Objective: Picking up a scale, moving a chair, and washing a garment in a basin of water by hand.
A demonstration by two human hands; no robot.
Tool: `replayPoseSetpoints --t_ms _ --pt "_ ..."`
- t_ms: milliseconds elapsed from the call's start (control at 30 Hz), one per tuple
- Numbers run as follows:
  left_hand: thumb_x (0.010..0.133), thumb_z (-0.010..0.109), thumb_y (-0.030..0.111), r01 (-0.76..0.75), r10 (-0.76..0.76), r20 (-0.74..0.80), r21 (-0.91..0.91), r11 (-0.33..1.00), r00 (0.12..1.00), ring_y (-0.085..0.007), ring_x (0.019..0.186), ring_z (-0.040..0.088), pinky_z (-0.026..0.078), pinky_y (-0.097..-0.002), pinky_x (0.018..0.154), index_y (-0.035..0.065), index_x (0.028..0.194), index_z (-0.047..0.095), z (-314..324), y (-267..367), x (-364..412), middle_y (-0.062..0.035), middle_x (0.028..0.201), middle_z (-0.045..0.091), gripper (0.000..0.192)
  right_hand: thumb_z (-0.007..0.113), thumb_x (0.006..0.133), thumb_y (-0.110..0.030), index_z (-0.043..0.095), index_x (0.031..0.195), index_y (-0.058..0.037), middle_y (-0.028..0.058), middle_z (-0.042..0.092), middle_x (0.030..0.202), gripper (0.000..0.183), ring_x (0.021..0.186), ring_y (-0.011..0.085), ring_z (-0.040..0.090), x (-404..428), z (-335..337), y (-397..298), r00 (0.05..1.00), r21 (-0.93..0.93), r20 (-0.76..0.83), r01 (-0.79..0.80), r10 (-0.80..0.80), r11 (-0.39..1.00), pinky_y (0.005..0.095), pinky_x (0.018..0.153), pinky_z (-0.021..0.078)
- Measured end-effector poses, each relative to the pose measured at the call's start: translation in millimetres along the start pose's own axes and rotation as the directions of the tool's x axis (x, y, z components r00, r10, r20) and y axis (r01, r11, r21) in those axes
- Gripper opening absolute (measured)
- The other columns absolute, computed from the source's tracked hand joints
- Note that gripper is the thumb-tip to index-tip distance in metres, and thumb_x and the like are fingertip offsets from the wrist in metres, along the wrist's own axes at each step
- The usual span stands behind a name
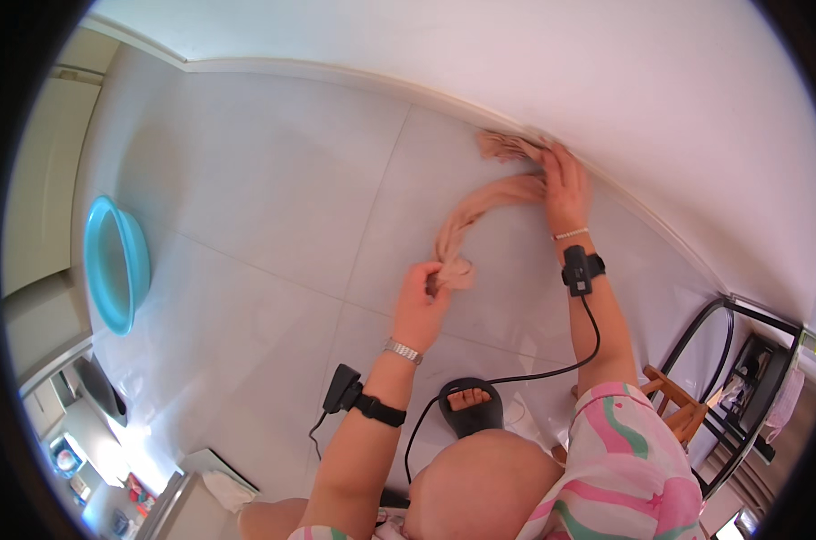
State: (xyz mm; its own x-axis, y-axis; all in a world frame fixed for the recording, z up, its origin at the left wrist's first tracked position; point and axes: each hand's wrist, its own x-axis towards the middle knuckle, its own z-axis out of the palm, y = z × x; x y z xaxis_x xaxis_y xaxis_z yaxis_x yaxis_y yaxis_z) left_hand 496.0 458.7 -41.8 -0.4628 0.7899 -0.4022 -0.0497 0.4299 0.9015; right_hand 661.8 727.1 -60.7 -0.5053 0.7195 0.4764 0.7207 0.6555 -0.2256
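Note:
A long, twisted pinkish-beige cloth (475,206) lies in a curve over the pale floor tiles. My right hand (566,182) presses its far part against the white baseboard (462,111) at the foot of the wall. Beyond those fingers, a crumpled end of the cloth spreads along the wall's base. Closer to me, my left hand (421,304) grips the other end, with a loose fold sticking out beside the thumb. Both wrists carry black strapped devices with cables.
A light-blue plastic basin (118,266) stands on the floor at the left, near pale cabinets (43,182). To the right are a black metal-framed rack (711,310) and a wooden stool (678,405). A black cable (536,376) hangs between my arms, above my slippered foot (472,405).

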Motion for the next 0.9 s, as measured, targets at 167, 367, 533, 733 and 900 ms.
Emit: replayPoseSetpoints --t_ms 167,367,533,733,900 --pt "0.09 0.064 0.008 0.035 -0.098 0.455 0.144 0.989 0.885 -0.0136 0.091 0.058 0.05 -0.0288 0.083 0.0063 0.12 0.059 11 32 -7 -0.0036 0.107 0.064 0.031 0.065 0.085 -0.003 0.065 0.117 -0.0058 0.0137 0.063 0.126 0.032 0.113 0.0324 0.061 -70 -65 56 0.969 -0.359 0.058 -0.203 0.238 0.911 0.0429 0.094 0.0504" --pt "0.088 0.063 0.007 0.175 -0.068 0.562 -0.14 0.974 0.825 -0.0121 0.096 0.058 0.048 -0.0282 0.088 0.0055 0.115 0.061 -7 25 -18 -0.0013 0.109 0.063 0.027 0.063 0.085 -0.005 0.06 0.124 -0.0001 0.0182 0.063 0.125 0.039 0.116 0.0356 0.059 -91 -73 61 0.723 0.299 -0.103 -0.632 0.683 0.715 0.0405 0.103 0.046" --pt "0.087 0.06 0.008 0.22 0.019 0.476 -0.44 0.871 0.879 -0.0145 0.1 0.057 0.047 -0.0326 0.092 0.0039 0.109 0.061 -16 34 -12 -0.0045 0.107 0.063 0.022 0.061 0.086 -0.004 0.063 0.12 -0.0015 0.0161 0.064 0.121 0.034 0.119 0.031 0.058 -101 -34 50 0.948 -0.164 -0.118 -0.311 0.295 0.936 0.04 0.104 0.045" --pt "0.083 0.059 0.019 0.207 0.125 0.411 -0.671 0.712 0.903 -0.0188 0.099 0.056 0.047 -0.0351 0.089 0.005 0.098 0.06 -59 27 -20 -0.0077 0.103 0.061 0.021 0.058 0.083 0.001 0.069 0.104 -0.002 0.0134 0.064 0.107 0.024 0.098 0.0302 0.065 -46 -23 -26 0.851 0.479 0.115 -0.499 0.512 0.722 0.0408 0.086 0.0536" --pt "0.083 0.062 0.029 -0.01 0.067 0.018 -0.917 0.4 0.998 -0.0194 0.095 0.057 0.049 -0.0363 0.083 0.0062 0.094 0.058 -146 -26 -59 -0.0076 0.096 0.059 0.026 0.058 0.086 -0.008 0.07 0.101 -0.0053 0.0154 0.064 0.105 0.019 0.09 0.0327 0.066 30 29 -124 0.953 0.644 0.291 -0.258 0.08 0.72 0.0402 0.079 0.0553"
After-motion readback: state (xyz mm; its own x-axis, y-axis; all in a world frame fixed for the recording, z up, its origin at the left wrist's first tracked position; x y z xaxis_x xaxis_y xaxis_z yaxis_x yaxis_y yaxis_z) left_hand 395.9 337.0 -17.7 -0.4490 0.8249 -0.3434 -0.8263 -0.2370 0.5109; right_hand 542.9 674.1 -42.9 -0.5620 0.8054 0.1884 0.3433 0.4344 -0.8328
